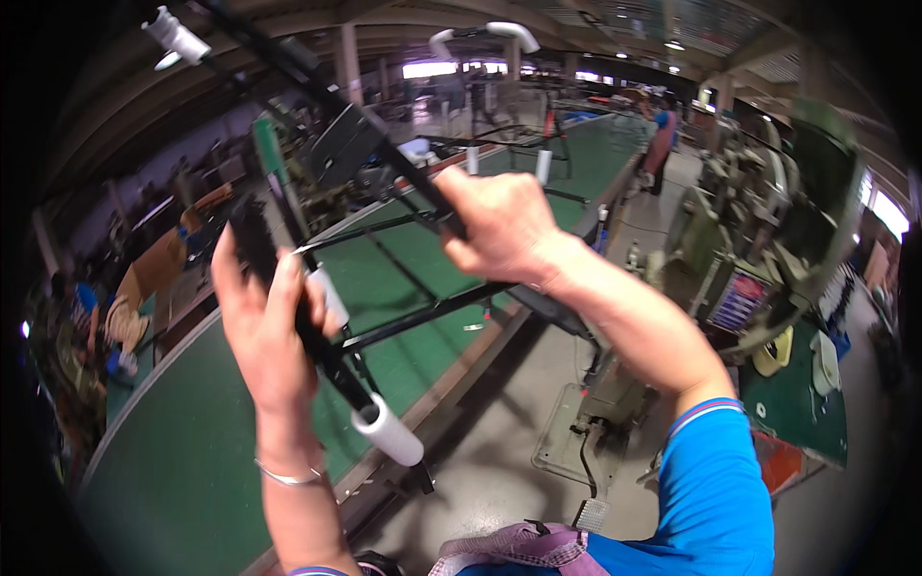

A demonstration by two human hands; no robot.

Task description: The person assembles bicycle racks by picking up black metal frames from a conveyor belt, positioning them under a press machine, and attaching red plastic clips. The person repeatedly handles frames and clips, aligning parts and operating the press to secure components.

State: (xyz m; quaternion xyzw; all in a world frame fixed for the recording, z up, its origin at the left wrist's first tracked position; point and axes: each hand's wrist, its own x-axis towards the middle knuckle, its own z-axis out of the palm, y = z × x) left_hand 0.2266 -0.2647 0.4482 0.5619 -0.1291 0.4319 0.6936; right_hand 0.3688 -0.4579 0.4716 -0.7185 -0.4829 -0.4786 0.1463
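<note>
A black tubular metal frame (413,317) is tilted up over the long green table. My right hand (504,226) is closed around one of its upper tubes, left of a black crossbar. My left hand (264,331) is at the frame's left side, its thumb and fingers on either side of a blurred black tube that it grips. White foam sleeves cover parts of the frame; one sleeve (389,432) hangs at the lower tube end, below my left hand. Another white sleeve (178,36) is on the upper left end. A black flat bracket (346,144) sits on the upper tube.
The green table (182,451) runs away toward the back. On it farther off stands another black frame (519,139) with white sleeves. To the right are a green machine (749,240), a foot pedal (593,514) and a small green bench (797,403). A person (661,144) stands beyond.
</note>
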